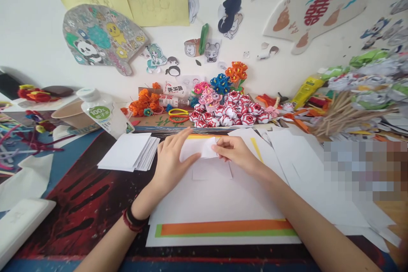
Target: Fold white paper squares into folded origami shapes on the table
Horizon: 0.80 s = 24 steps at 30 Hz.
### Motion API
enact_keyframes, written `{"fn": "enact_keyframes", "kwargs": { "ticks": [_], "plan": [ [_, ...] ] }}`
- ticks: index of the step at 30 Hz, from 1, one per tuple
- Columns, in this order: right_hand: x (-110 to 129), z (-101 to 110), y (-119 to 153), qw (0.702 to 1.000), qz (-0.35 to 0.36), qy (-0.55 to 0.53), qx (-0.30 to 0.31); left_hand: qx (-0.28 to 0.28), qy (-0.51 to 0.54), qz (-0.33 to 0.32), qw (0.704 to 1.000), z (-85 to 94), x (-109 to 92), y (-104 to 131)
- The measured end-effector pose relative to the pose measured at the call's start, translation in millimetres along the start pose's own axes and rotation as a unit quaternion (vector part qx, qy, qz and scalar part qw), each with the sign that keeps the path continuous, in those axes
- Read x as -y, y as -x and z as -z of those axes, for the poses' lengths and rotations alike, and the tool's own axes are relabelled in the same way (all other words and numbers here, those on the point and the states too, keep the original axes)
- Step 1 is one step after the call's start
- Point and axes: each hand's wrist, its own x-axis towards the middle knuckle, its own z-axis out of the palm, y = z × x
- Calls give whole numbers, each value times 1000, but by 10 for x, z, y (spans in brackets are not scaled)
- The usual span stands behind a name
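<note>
A small folded sheet of white paper (208, 148) is between my hands, above the middle of the desk. My right hand (234, 151) pinches its right side between thumb and fingers. My left hand (174, 153) is at the paper's left side, with the fingers stretched out and the thumb apart, its tip touching the lower edge. Below lies another small white paper (212, 172), on top of large white sheets (219, 204). Orange and green paper edges (229, 228) stick out under these sheets. Left of my left hand lies a stack of white paper squares (126, 151).
A white bottle (103, 112) and a bowl (75, 114) stand at the back left. Red-and-white paper flowers (236, 110) are heaped along the wall. More white sheets (318, 174) spread to the right, near a bundle of sticks (338, 114). A white case (25, 229) is at the left.
</note>
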Motion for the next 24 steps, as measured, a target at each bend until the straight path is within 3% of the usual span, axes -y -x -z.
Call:
{"fn": "enact_keyframes", "kwargs": {
  "ticks": [5, 11, 15, 18, 22, 24],
  "plan": [
    [-58, 28, -23, 1000, 17, 4, -11, 45, -33, -59, 997, 3, -38, 26],
    [-91, 79, -39, 998, 13, -49, 24, 24, 112, 44, 992, 20, 68, -22],
    [-96, 82, -37, 997, -1, -62, 51, 17, 288, 153, 945, 61, 50, -34],
    [-63, 54, -15, 994, -6, -81, 76, 31, 393, 190, 899, 68, -23, -26],
    [-11, 10, 25, 981, -26, -129, 142, 36, 444, 218, 868, 58, -95, -21],
    [-6, 0, 35, 979, -30, -140, 145, 57, 450, 244, 857, 54, -92, -18]
  ]
}}
